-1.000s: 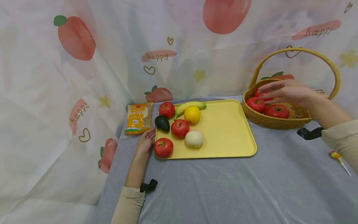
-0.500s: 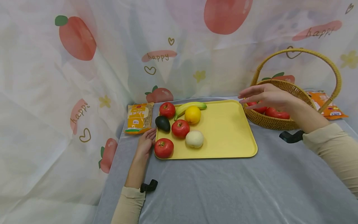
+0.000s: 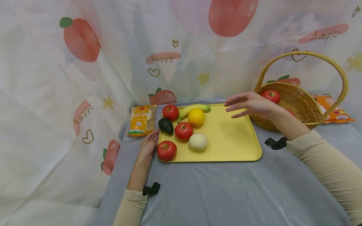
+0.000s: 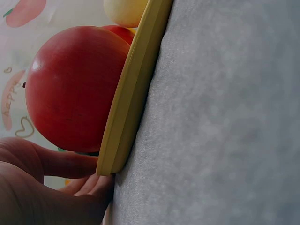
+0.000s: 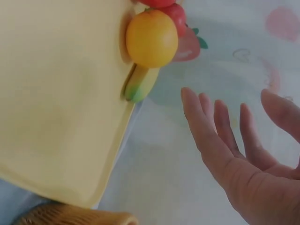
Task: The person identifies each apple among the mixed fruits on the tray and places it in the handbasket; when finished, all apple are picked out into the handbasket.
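Observation:
My left hand [image 3: 148,146] lies at the left edge of the yellow tray [image 3: 232,150], fingers extended along its outside. In the left wrist view, the thumb touches the tray's rim close to a red apple [image 4: 77,89]. My right hand [image 3: 251,105] hovers over the tray's back right part, holding nothing, with fingers spread and slightly bent. On the tray's left half are several red apples, a dark avocado [image 3: 166,126], a banana [image 3: 188,110], a yellow orange-like fruit [image 3: 196,117] and a pale round fruit [image 3: 198,142].
A wicker basket [image 3: 305,94] with a tall handle stands at the right, holding red fruit [image 3: 271,96]; my right forearm partly hides it. An orange packet [image 3: 333,108] lies behind it. A yellow packet [image 3: 142,120] sits left of the tray. A printed curtain [image 3: 226,69] hangs behind the grey tablecloth.
My right hand has moved left from above the basket to above the tray, bringing the orange packet into view. The left hand and the fruit on the tray have stayed put.

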A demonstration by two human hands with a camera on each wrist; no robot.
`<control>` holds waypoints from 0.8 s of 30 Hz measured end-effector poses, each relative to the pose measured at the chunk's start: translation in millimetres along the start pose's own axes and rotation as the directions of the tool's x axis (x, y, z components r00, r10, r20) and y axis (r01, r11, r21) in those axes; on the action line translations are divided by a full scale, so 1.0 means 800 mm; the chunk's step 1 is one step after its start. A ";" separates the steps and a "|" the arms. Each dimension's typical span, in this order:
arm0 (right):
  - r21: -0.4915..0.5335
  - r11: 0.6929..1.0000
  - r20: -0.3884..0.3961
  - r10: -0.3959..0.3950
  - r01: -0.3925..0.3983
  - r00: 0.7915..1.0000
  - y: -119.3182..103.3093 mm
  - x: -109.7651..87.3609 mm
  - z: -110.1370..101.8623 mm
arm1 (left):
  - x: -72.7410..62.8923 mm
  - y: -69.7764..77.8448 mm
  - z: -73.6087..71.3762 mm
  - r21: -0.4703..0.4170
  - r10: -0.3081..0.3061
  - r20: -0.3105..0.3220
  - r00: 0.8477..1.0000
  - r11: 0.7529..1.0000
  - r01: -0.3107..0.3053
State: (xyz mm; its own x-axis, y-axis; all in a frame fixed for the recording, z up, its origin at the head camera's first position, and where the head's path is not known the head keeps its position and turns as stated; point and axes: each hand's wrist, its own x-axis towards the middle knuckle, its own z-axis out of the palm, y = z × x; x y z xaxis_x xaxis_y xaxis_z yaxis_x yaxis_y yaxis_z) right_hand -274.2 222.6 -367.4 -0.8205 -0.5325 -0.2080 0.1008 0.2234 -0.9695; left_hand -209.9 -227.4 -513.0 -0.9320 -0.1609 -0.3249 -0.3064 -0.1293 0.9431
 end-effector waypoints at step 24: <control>-0.019 1.000 0.084 -0.005 0.006 0.996 0.017 0.045 0.049 | -0.001 -0.001 -0.001 0.004 0.010 0.000 1.000 1.000 -0.010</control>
State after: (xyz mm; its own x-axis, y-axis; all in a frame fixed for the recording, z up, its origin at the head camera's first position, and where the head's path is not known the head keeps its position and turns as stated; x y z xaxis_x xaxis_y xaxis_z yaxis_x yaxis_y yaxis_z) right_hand -280.6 174.5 -393.5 -0.7705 -0.6006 -0.2136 0.0846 0.2358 -0.9681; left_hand -208.9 -228.1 -513.5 -0.9349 -0.1624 -0.3157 -0.2982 -0.1235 0.9465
